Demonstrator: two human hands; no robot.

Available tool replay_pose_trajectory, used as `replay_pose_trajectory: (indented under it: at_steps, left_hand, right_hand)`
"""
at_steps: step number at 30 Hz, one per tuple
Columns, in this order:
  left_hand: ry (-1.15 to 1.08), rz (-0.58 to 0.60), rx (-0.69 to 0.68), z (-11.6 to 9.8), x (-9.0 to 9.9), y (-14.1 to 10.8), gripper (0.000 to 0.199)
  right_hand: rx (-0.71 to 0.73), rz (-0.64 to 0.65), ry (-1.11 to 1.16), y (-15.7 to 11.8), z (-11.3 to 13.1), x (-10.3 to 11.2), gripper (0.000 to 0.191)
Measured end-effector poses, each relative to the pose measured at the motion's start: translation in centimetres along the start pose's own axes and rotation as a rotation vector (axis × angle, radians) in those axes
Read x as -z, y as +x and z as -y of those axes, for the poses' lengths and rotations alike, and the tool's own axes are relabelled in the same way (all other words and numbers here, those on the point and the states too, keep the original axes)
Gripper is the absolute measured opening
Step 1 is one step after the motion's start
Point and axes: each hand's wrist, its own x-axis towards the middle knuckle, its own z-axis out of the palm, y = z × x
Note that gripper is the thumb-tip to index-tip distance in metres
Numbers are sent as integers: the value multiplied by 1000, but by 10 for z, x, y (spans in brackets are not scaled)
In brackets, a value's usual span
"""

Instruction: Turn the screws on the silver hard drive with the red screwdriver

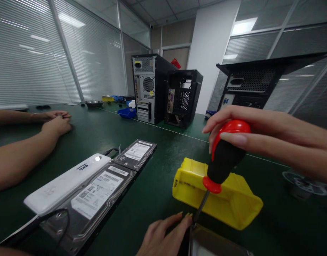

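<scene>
My right hand is wrapped round the red and black handle of a screwdriver. The shaft slants down to the near corner of a hard drive, cut off by the bottom edge of the view. Against the drive's left side, beside the screwdriver tip, my left hand grips it with bent fingers; its thumb is hidden. Just beyond the drive, a yellow plastic bin stands behind the screwdriver shaft.
Two hard drives lie left beside a white power strip with cables. Computer cases stand behind. Another person's hands rest at far left. A blue bin and a blurred round metal part are also on the table.
</scene>
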Motion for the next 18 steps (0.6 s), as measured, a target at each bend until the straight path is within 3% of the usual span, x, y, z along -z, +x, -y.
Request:
replay_pose_trajectory:
  at_steps: [5, 11, 18]
  left_hand:
    - [-3, 14, 7, 0, 4, -2, 67]
    - [-22, 1, 45, 2, 15, -8, 54]
    - [-66, 17, 96, 16, 4, -5, 48]
  right_hand:
    - [124, -52, -48, 4, -4, -3, 22]
    - [112, -81, -50, 7, -2, -4, 24]
    - [118, -105, -69, 7, -4, -4, 24]
